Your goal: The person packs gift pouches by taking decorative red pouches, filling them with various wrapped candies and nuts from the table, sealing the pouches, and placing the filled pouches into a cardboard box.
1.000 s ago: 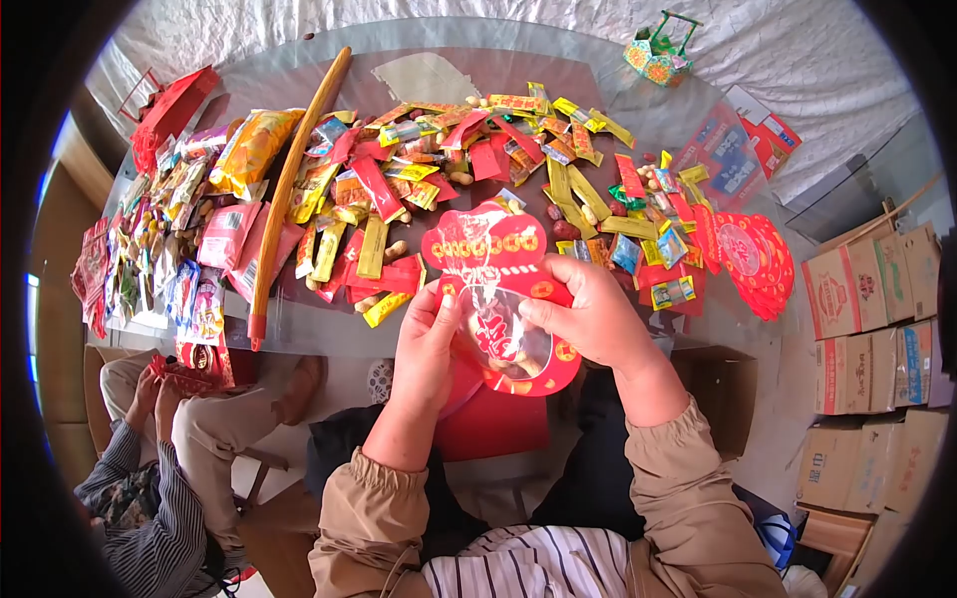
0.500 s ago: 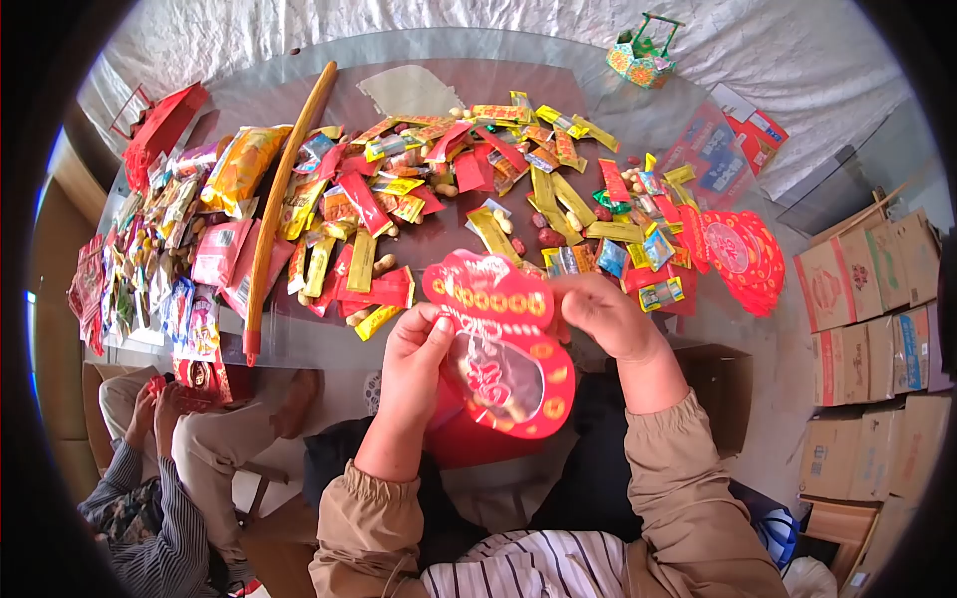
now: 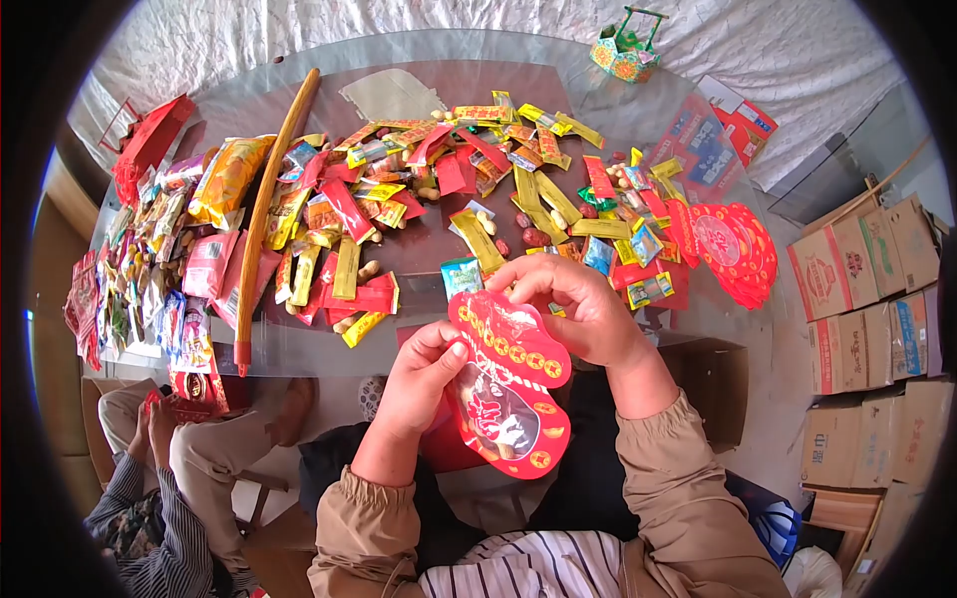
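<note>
My left hand [image 3: 427,377] is closed on the left edge of a red gourd-shaped pouch [image 3: 545,409] with gold coin prints and a clear window. Something pale shows through the window. At the pouch's top edge, my right hand [image 3: 570,304] has its fingers bent and pinched together. Just beyond the hands, wrapped snacks lie scattered on the glass table, among them a blue packet [image 3: 461,276] and a yellow stick packet [image 3: 477,239]. A fanned stack of red pouches [image 3: 735,254] rests at the table's right side.
A long wooden rod [image 3: 271,214] divides the snacks from a heap of packets [image 3: 150,249] on the left. A green basket [image 3: 626,58] stands at the far edge. Cardboard boxes [image 3: 847,344] are stacked at right. Another person's hands [image 3: 159,429] are at lower left.
The pouch has tilted and moved lower right. My right hand let go of its side and now pinches its top. A blue packet now shows beside the pouch's top.
</note>
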Demonstrator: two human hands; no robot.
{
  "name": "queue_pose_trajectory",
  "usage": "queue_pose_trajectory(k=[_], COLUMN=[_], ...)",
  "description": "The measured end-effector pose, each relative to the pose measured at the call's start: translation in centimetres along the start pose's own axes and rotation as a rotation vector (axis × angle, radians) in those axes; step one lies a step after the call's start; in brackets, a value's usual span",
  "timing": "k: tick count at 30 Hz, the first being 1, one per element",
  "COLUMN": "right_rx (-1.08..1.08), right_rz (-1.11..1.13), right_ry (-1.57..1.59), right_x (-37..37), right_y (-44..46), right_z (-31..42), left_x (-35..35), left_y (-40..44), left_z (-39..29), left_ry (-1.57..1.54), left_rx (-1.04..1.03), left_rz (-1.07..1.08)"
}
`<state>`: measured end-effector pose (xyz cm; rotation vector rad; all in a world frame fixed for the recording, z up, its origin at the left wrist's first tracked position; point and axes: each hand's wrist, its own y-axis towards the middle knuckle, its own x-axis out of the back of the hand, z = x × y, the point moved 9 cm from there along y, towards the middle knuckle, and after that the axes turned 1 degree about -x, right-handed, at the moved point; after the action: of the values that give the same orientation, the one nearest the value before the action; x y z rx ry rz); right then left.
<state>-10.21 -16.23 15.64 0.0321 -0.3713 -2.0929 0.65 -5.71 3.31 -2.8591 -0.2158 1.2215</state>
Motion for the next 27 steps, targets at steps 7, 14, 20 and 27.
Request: queue_pose_trajectory(k=[7,14,20,27], right_rx=[0.182,0.034,0.111,0.051], right_rz=[0.187,0.22,0.154,0.255], right_ry=[-0.163,-0.127,-0.222,-0.331], right_x=[-0.6,-1.3,-2.0,-3.8], right_y=[-0.3,-0.5,-0.1,-0.6], right_z=[0.8,0.2,0.9,0.5], left_x=[0.0,-2.3,-3.5,-3.1], left_y=[-0.2,-0.8,-1.8,-3.0], left_z=[2.2,1.7,1.5,2.9], left_ry=[-0.108,0.2,0.287,0.236], left_rx=[0.19,0.132,0.218,0.366], left_rz=[0.012,0.217,0.313,0.382])
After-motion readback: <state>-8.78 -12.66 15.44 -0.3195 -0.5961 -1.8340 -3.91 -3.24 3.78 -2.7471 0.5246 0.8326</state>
